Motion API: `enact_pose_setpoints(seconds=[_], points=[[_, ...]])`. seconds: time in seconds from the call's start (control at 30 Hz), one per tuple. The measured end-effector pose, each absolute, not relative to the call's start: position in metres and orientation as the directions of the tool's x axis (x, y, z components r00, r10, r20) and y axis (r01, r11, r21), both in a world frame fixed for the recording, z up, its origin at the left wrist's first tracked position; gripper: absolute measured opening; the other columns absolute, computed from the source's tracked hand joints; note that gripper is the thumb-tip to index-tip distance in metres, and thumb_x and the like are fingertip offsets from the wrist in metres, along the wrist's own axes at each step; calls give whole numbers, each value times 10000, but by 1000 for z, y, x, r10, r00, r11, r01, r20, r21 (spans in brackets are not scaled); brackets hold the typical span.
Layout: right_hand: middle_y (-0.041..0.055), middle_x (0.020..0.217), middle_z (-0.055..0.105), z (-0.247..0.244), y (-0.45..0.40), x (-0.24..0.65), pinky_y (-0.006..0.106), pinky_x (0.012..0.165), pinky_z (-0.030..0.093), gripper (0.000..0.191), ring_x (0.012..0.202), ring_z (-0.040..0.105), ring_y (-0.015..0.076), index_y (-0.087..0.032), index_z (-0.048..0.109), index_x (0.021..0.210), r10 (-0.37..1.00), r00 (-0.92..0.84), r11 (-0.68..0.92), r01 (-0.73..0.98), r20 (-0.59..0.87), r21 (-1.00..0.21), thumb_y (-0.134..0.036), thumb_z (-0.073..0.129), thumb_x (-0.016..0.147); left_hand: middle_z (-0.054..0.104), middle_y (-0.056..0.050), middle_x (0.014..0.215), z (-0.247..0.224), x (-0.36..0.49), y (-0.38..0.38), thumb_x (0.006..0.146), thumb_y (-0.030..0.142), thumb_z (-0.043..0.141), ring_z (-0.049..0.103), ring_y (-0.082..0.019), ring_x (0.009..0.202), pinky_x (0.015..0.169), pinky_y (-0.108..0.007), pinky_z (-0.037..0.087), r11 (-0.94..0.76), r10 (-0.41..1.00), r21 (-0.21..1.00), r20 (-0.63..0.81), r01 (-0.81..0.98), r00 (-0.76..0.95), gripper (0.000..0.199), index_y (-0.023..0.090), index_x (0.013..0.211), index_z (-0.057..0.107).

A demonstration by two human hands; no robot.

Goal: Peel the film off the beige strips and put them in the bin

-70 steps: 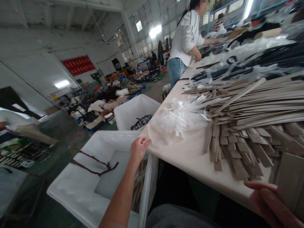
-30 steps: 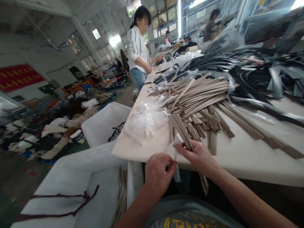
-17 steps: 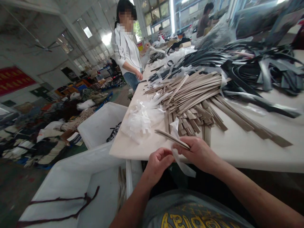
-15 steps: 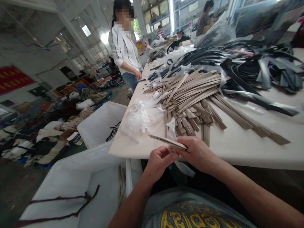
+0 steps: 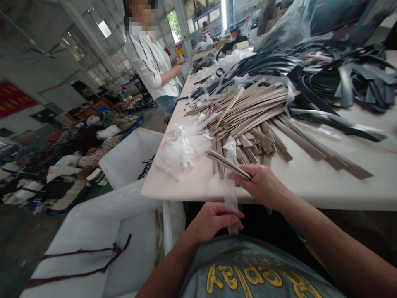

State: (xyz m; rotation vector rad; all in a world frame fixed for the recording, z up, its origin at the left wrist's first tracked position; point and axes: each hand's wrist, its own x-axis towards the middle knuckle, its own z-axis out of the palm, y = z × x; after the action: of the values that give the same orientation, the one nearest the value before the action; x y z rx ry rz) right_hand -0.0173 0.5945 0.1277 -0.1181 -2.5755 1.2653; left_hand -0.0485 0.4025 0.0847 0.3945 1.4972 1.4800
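Observation:
My right hand point(image 5: 263, 185) is closed round one end of a few stacked beige strips point(image 5: 221, 160), held over the table's front edge. A translucent plastic strip point(image 5: 231, 194) crosses the beige strips and hangs down below them. Lower and to the left, my left hand point(image 5: 214, 221) has its fingers closed on the hanging part of that plastic strip. Beyond my hands lies a pile of beige strips point(image 5: 251, 118) on the table, with a heap of translucent plastic strips point(image 5: 187, 145) to its left.
Black strips point(image 5: 325, 99) cover the back and right of the pale table point(image 5: 325, 182). White bins point(image 5: 130, 157) stand at the left, the nearest point(image 5: 133, 236) with dark red cords inside. A person point(image 5: 151, 66) stands at the table's far left side.
My left hand has moved down, away from the beige strips, along the plastic strip. My right hand and the beige strips are slightly higher. The person at the far side has raised their hands.

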Motion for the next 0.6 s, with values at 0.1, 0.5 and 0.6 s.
enact_pose_setpoints(seconds=[0.1,0.5,0.6], points=[[-8,546,552,129,592,-18,241,527,332,331,528,482,136,-202,563,603,190,-961,604,-47,202,-795,-400,469,851,720,-55,760,88,-48,403,768,332,683,602,-125,651,693,-243,454,253,819,912,-380,-324,-431,250,144,920,749],[8,651,588,133,607,-2,265,601,395,504,618,534,156,-196,592,739,169,-970,503,-70,177,-861,-516,270,959,692,-58,647,101,-66,416,669,414,795,604,-125,600,639,-235,477,-112,707,886,-247,-450,-662,301,122,689,728],[4,601,545,122,609,11,248,473,342,582,498,447,129,-183,626,759,207,-977,343,19,56,-939,-587,256,955,653,-21,628,106,-75,427,593,380,857,577,-87,576,614,-203,489,-308,623,809,-226,-500,-749,321,118,597,671]])
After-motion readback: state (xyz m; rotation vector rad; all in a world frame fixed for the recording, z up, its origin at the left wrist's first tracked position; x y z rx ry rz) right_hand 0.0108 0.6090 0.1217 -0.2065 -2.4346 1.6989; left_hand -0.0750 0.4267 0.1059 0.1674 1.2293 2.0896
